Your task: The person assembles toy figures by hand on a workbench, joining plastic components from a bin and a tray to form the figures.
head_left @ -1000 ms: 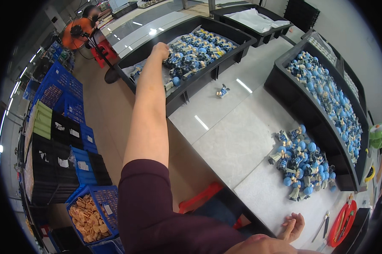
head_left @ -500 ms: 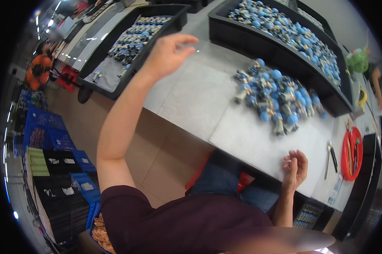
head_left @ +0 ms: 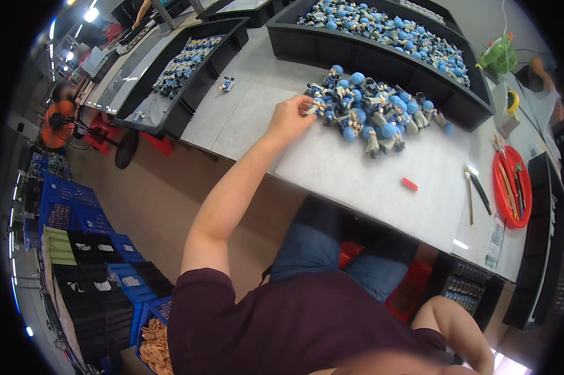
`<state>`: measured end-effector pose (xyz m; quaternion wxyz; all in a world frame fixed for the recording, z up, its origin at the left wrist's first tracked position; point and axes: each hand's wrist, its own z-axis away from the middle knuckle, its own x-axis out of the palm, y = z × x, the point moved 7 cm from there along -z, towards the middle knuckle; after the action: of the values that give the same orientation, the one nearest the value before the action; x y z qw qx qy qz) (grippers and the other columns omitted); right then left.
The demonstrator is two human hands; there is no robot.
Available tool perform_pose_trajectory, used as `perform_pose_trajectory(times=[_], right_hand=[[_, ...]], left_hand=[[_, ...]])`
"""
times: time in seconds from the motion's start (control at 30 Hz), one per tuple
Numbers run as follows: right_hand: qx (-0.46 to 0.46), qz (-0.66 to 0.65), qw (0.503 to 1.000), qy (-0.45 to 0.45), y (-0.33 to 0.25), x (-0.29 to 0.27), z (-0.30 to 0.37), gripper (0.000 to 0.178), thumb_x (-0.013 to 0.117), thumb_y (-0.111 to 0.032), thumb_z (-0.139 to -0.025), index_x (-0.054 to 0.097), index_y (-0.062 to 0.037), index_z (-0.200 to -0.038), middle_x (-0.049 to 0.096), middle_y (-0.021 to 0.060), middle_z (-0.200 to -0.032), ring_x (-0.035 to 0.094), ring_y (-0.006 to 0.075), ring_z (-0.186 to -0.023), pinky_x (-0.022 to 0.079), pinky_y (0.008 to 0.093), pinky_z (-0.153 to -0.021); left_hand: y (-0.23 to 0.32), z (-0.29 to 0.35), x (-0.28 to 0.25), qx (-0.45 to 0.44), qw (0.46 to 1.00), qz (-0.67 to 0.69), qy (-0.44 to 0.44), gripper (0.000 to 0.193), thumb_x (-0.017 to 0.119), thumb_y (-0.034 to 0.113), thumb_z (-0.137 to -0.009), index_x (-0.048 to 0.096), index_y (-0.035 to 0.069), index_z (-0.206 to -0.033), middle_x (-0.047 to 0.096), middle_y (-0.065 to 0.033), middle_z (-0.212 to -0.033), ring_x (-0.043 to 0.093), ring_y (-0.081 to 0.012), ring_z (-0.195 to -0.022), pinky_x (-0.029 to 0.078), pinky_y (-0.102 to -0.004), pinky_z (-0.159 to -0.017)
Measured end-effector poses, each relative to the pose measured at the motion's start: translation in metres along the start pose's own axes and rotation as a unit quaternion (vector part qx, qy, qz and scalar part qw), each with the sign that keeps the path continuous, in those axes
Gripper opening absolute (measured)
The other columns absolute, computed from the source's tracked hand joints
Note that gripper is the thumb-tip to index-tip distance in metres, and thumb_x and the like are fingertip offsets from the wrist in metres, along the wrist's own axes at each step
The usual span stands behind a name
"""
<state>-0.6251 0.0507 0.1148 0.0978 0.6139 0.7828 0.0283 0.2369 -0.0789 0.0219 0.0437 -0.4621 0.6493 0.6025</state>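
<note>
My left hand (head_left: 289,120) reaches to the left edge of a pile of small blue-headed doll figurines (head_left: 382,119) on the pale tabletop. Its thumb and fingers close on one figurine (head_left: 317,107) at that edge, partly covered by the fingertips. My right arm bends back at the lower right, and its hand is out of view. A lone figurine (head_left: 227,84) lies farther left on the table. In front of the pile rests a small red block (head_left: 410,184).
Behind the pile stands a large black bin (head_left: 369,59) full of similar figurines. A black tray (head_left: 191,100) at the left holds figurines in rows. To the right are a red dish (head_left: 513,215) with brushes, slim tools (head_left: 476,190) and a yellow tape roll (head_left: 513,102).
My left hand has moved from near the left tray to the pile. My right hand has left the table and gone out of view. The lone figurine and red block now show.
</note>
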Motion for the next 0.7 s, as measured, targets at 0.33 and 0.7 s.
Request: perform_pose_trajectory(times=[0.33, 0.7], right_hand=[[-0.13, -0.016, 0.886, -0.444, 0.311, -0.029, -0.015, 0.022, 0.067, -0.01, -0.062, 0.06, -0.0026, -0.082, 0.052, 0.0128, -0.108, 0.048, 0.0249, -0.103, 0.039, 0.0377, -0.087], [0.091, 0.28, 0.9, -0.323, 0.315, -0.05, -0.01, 0.025, 0.065, -0.005, -0.064, 0.06, -0.0031, -0.088, 0.053, 0.0098, -0.105, 0.046, 0.0232, -0.105, 0.039, 0.0389, -0.086]], left_hand=[[-0.003, 0.052, -0.008, -0.162, 0.909, 0.382, 0.024, 0.042, 0.058, -0.002, -0.072, 0.048, 0.002, -0.113, 0.059, -0.0074, -0.091, 0.057, -0.012, -0.08, 0.048, -0.0266, -0.072], [0.08, 0.09, 0.096, -0.09, 0.81, 0.539, -0.212, 0.058, 0.058, -0.006, -0.072, 0.04, 0.008, -0.125, 0.051, -0.0045, -0.1, 0.053, -0.0136, -0.088, 0.048, -0.0277, -0.074]])
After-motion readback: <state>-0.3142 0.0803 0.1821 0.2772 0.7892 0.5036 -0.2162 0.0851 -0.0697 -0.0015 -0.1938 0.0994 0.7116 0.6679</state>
